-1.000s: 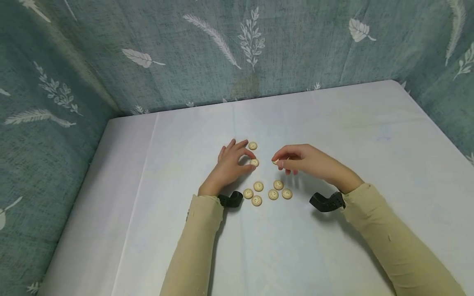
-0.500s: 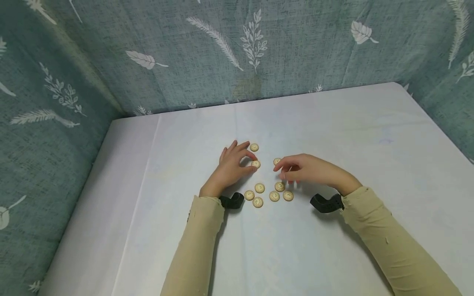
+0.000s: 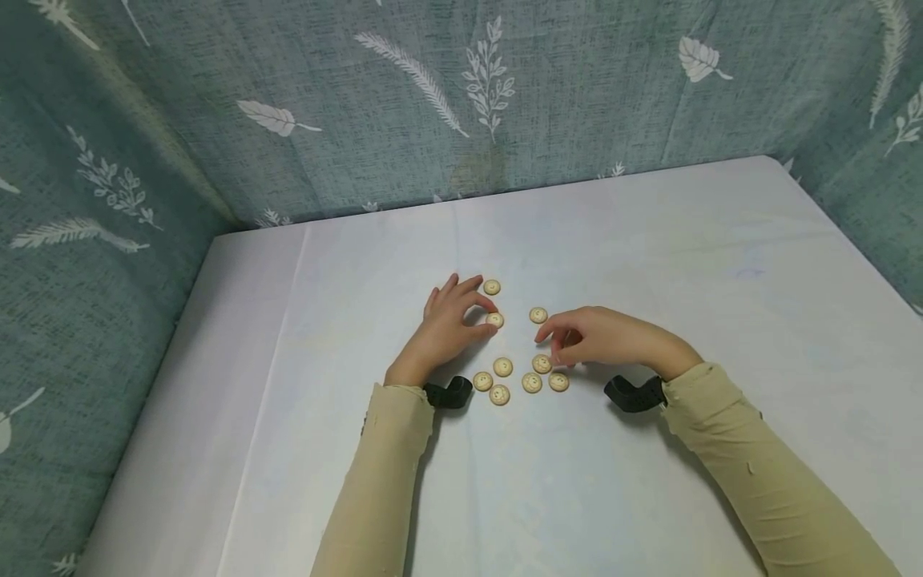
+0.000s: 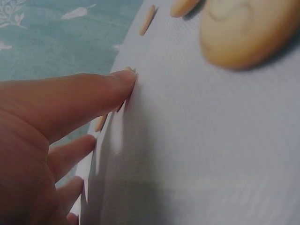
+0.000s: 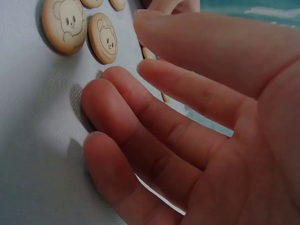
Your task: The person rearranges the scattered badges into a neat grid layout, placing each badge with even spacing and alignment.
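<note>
Small round pale-tan discs lie on the white cloth; some seen in the right wrist view bear line-drawn bear faces. My left hand (image 3: 447,327) has its thumb and index finger on either side of one disc (image 3: 495,320), pinching it at the table surface, with the other fingers spread. Past that disc is another disc (image 3: 492,287). My right hand (image 3: 609,336) holds nothing, fingers loosely bent. A disc (image 3: 538,315) lies just beyond its index fingertip. Its thumb is over or beside the trio's top disc (image 3: 542,364); whether it touches I cannot tell.
Nearer me, two groups of three discs lie side by side, with a left-group disc (image 3: 499,394) and a right-group disc (image 3: 532,383) among them. A green leaf-patterned curtain (image 3: 404,104) hangs behind the white table (image 3: 324,449). Black wrist mounts (image 3: 449,393) sit at both wrists.
My right hand has let go of a disc, leaving it on the cloth, and moved back toward me to the right-hand group. My left hand keeps its pinch in place.
</note>
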`<state>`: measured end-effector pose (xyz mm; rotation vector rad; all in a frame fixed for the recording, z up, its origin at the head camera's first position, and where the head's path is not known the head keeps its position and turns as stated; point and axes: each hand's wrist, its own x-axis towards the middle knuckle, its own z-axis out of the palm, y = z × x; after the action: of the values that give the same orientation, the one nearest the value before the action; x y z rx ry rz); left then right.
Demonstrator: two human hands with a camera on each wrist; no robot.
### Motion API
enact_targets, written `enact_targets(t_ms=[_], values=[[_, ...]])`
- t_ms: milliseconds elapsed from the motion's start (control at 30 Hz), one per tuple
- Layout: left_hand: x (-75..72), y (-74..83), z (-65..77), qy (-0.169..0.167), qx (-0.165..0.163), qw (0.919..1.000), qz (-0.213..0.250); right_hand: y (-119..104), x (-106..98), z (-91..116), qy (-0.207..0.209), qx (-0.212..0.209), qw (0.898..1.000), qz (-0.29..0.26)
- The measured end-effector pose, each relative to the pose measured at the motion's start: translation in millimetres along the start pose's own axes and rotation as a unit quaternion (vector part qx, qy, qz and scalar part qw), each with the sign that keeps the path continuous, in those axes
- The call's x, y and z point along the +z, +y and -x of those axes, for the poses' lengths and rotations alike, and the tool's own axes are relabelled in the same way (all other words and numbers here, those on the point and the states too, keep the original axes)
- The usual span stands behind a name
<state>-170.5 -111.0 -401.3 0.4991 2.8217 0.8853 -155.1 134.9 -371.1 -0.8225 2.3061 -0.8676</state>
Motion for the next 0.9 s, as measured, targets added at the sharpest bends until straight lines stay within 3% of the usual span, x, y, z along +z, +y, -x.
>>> enact_targets(t_ms=[900], values=[[0.3, 1.2, 0.3, 0.006, 0.007, 1.0000, -0.001, -7.1, 9.2, -1.9, -0.003, -0.010, 0.999, 0.038]])
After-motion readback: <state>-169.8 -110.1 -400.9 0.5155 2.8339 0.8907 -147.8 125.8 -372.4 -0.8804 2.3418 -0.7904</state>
